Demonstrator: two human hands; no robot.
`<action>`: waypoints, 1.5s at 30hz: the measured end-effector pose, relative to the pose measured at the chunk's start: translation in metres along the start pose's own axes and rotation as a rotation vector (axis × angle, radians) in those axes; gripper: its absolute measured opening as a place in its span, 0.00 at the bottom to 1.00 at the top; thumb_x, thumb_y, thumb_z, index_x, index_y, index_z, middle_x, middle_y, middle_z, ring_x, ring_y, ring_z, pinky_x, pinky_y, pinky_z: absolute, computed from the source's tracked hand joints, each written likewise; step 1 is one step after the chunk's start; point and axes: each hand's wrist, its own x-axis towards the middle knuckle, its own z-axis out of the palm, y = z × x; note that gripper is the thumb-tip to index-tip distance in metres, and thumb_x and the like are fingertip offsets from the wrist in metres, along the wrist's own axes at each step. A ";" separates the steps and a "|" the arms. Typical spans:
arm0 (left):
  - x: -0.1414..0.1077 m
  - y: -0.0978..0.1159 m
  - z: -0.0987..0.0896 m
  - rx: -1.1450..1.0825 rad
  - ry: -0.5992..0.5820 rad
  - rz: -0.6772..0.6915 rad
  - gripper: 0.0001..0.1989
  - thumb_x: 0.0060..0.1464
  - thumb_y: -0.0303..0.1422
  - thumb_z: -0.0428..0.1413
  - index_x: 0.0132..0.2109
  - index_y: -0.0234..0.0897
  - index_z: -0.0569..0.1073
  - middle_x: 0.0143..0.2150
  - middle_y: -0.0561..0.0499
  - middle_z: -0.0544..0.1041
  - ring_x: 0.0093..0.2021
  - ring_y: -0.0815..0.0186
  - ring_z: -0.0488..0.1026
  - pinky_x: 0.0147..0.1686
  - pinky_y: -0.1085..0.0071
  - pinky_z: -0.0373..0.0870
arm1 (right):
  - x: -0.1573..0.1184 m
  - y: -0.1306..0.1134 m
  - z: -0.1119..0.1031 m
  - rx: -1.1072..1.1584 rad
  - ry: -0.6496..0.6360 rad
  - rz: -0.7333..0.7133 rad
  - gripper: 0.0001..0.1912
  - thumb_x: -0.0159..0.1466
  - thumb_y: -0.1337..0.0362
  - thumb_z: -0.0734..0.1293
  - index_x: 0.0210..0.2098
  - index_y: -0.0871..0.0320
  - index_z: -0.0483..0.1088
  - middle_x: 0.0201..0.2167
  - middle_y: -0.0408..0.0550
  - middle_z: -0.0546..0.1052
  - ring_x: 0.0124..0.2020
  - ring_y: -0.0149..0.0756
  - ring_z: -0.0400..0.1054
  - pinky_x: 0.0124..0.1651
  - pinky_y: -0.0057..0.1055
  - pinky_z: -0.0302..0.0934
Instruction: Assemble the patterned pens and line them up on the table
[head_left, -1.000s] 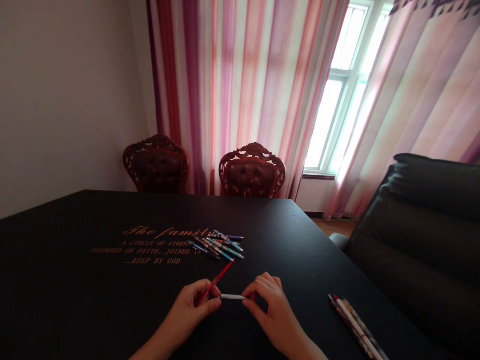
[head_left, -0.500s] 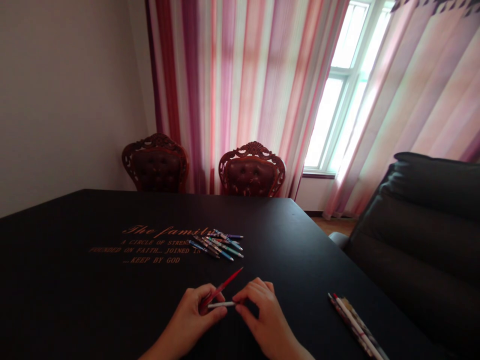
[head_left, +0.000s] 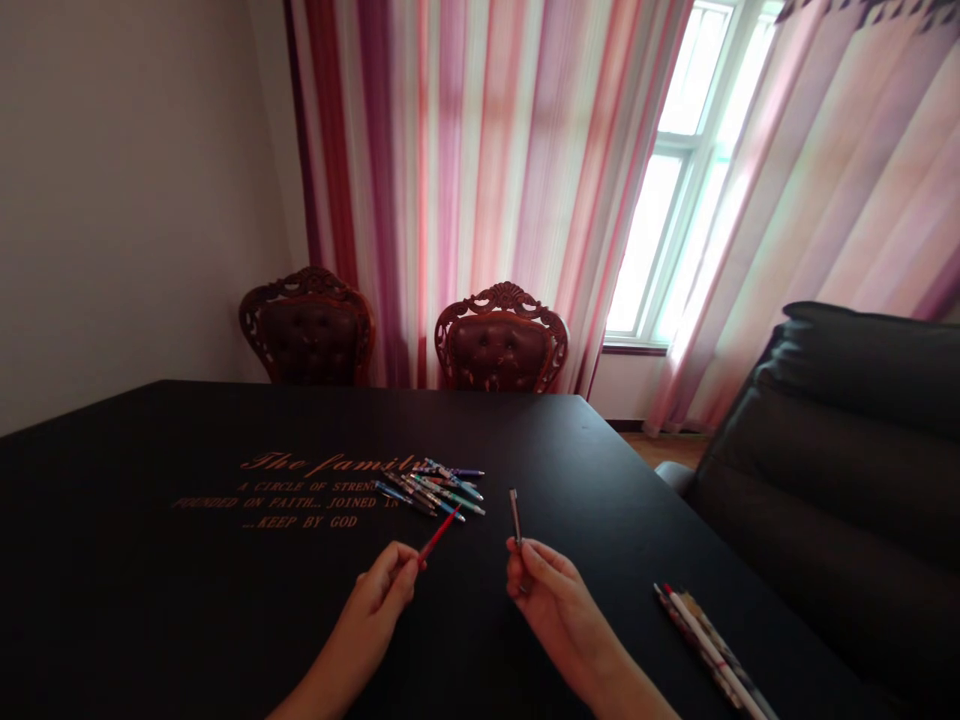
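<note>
My left hand (head_left: 386, 592) pinches a slim red pen refill (head_left: 441, 535) between thumb and fingers. Its pointed end slants up and to the right, toward the pen pile. Apart from it, my right hand (head_left: 546, 585) grips a narrow dark grey pen barrel (head_left: 515, 515) with a light upper end, held nearly upright; the fingers hide its lower part. Beyond both hands, a loose pile of several patterned pens (head_left: 442, 490) in blue, green and white lies on the black table (head_left: 187, 610).
At the right lie several more pens (head_left: 709, 640), one white with a red end. Gold lettering (head_left: 300, 490) marks the tabletop left of the pile. Two carved chairs (head_left: 502, 345) stand behind the far edge, and a black leather armchair (head_left: 840, 480) is on the right.
My hands have moved apart. The white rod held between them no longer shows; my right hand now holds the grey barrel upright. The red refill has shifted left, still in my left hand.
</note>
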 end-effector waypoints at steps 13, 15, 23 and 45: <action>-0.002 0.014 -0.011 0.324 0.028 0.049 0.17 0.59 0.48 0.48 0.40 0.43 0.75 0.29 0.55 0.75 0.35 0.61 0.72 0.38 0.69 0.66 | 0.004 -0.044 -0.027 -1.171 0.122 -0.449 0.06 0.60 0.61 0.69 0.35 0.54 0.76 0.31 0.44 0.77 0.35 0.39 0.67 0.42 0.35 0.59; -0.001 0.011 -0.011 0.349 0.017 0.057 0.17 0.59 0.47 0.48 0.41 0.43 0.75 0.32 0.54 0.76 0.37 0.60 0.72 0.41 0.67 0.65 | 0.004 -0.047 -0.028 -1.205 0.133 -0.485 0.06 0.61 0.62 0.68 0.36 0.54 0.76 0.32 0.44 0.76 0.36 0.39 0.67 0.42 0.35 0.59; -0.004 0.014 -0.010 0.414 -0.011 0.035 0.14 0.59 0.46 0.49 0.42 0.46 0.75 0.39 0.54 0.78 0.44 0.56 0.71 0.48 0.61 0.62 | 0.000 -0.051 -0.021 -1.281 0.080 -0.551 0.05 0.61 0.63 0.66 0.34 0.54 0.76 0.31 0.44 0.76 0.36 0.40 0.67 0.41 0.34 0.59; -0.008 0.020 -0.008 0.430 -0.037 0.098 0.11 0.58 0.43 0.52 0.39 0.46 0.77 0.37 0.54 0.79 0.41 0.58 0.72 0.46 0.62 0.61 | -0.003 -0.054 -0.015 -1.324 -0.047 -0.588 0.05 0.62 0.64 0.67 0.34 0.52 0.77 0.31 0.45 0.78 0.38 0.42 0.68 0.46 0.38 0.59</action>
